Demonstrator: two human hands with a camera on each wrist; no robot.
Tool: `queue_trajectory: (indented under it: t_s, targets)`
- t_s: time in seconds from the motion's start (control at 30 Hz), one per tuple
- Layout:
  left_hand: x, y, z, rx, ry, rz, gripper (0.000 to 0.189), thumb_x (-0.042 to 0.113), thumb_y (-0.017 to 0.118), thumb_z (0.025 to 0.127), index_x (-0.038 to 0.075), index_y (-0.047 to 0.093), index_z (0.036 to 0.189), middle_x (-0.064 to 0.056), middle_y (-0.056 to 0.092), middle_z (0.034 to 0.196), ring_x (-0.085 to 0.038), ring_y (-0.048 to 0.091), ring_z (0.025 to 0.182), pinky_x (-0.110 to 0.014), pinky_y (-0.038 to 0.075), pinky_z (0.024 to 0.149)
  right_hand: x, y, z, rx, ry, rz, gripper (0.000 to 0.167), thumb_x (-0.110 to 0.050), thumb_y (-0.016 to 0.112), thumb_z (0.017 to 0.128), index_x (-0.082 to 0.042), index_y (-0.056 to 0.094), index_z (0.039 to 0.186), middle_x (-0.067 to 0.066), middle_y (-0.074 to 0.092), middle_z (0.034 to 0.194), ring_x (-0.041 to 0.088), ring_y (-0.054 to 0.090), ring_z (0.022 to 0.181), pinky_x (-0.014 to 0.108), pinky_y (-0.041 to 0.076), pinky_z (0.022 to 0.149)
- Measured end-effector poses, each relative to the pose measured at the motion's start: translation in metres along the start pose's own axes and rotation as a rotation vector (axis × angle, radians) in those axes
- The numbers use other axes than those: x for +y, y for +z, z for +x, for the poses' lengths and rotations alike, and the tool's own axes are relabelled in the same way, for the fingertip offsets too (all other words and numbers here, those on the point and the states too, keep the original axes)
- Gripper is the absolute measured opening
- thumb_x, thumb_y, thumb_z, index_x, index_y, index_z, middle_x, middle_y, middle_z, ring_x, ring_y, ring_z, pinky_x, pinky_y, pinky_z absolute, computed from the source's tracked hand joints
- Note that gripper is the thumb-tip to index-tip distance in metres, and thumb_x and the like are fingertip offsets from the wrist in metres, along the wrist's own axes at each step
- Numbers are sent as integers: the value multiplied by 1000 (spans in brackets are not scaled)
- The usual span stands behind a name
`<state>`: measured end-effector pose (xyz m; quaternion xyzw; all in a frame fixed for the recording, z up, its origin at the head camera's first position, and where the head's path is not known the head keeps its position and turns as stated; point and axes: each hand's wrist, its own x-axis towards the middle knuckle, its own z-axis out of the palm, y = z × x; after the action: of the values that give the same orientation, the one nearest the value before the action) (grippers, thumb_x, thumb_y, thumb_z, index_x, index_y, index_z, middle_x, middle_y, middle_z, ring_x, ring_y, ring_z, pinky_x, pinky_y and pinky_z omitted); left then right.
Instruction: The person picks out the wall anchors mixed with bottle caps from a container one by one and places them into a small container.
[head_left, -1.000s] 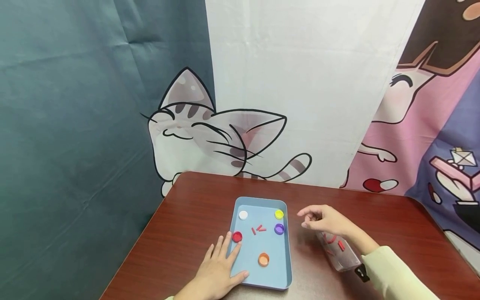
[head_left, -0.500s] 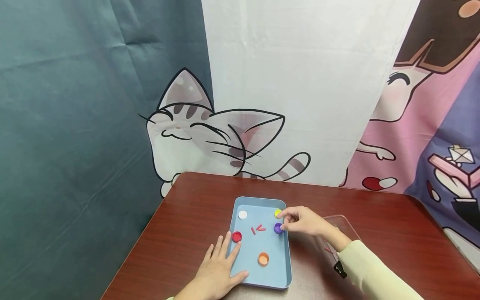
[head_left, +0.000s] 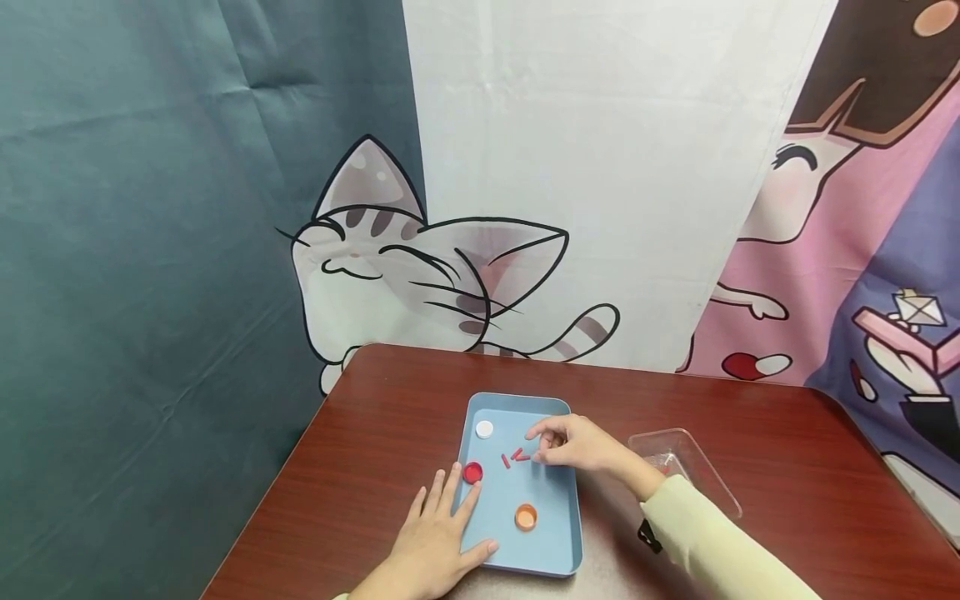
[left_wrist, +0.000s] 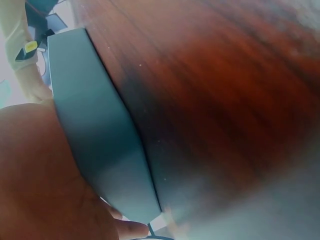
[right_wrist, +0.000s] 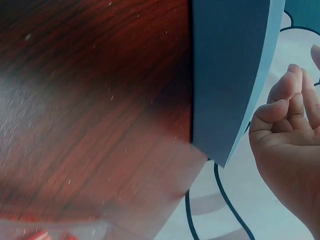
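A light blue tray (head_left: 551, 517) lies on the table. Several small red sticks (head_left: 517, 456) are in its middle, around them a white cap (head_left: 484, 429), a red cap (head_left: 472, 472) and an orange cap (head_left: 526, 517). My left hand (head_left: 431, 537) rests with spread fingers over the tray's near left rim, its index fingertip by the red cap. Over the tray's right side hovers my right hand (head_left: 573, 442), thumb and index finger apart, beside the red sticks. Its other fingers are bent in, as the right wrist view shows. The yellow and purple caps are hidden behind it.
A clear plastic box (head_left: 705, 471) with red pieces in it stands right of the tray, partly under my right forearm. A black device (head_left: 649, 536) sits at the right sleeve. Printed curtains (head_left: 637, 183) hang behind the brown table (head_left: 405, 400).
My right hand has moved left from above the clear box, across the tray's right rim, to beside the red sticks, covering the yellow and purple caps. My left hand has stayed in place.
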<state>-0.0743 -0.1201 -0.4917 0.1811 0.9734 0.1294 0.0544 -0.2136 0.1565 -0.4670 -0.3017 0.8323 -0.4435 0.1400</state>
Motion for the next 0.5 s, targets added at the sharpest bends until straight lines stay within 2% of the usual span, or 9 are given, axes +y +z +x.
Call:
queue_trajectory:
  t_s: [0.3, 0.5]
  targets:
    - [1, -1, 0, 5, -2, 2, 85, 73, 47, 94, 17, 38, 158, -18, 19, 167, -45, 20, 152, -66, 24, 115, 3, 16, 14, 9, 0, -9, 35, -16, 82, 85, 0, 72, 114, -2, 66, 78, 8, 57, 69, 20, 48, 63]
    - [0, 1, -1, 0, -2, 1, 85, 73, 45, 94, 18, 38, 158, -18, 18, 167, -44, 19, 152, -66, 24, 115, 4, 24, 21, 3, -30, -57, 31, -13, 82, 84, -3, 73, 112, -5, 64, 77, 4, 56, 67, 21, 48, 62]
